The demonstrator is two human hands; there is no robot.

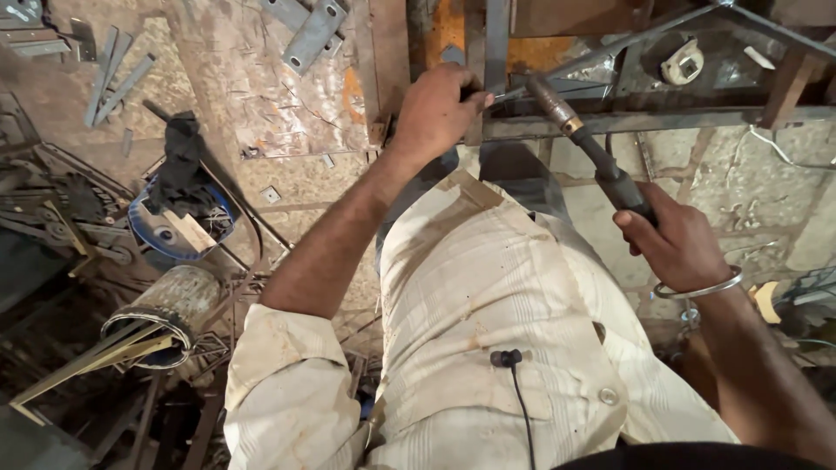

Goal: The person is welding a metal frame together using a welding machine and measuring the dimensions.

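My right hand (670,244) grips the black handle of a welding torch (585,146). Its brass nozzle points up-left at a joint of the metal frame (627,120). My left hand (437,111) is closed around a vertical steel bar (496,39) of that frame, right beside the torch tip. A thin rod (601,48) slants across the frame from the joint. A metal bangle (701,290) circles my right wrist. I wear a stained pale shirt.
Scrap lies on the floor at left: a blue reel with a black cloth (178,209), a dented metal can (170,305), flat steel strips (117,78), brackets (309,35). A white round part (682,61) sits under the frame. A wooden beam (788,83) stands at right.
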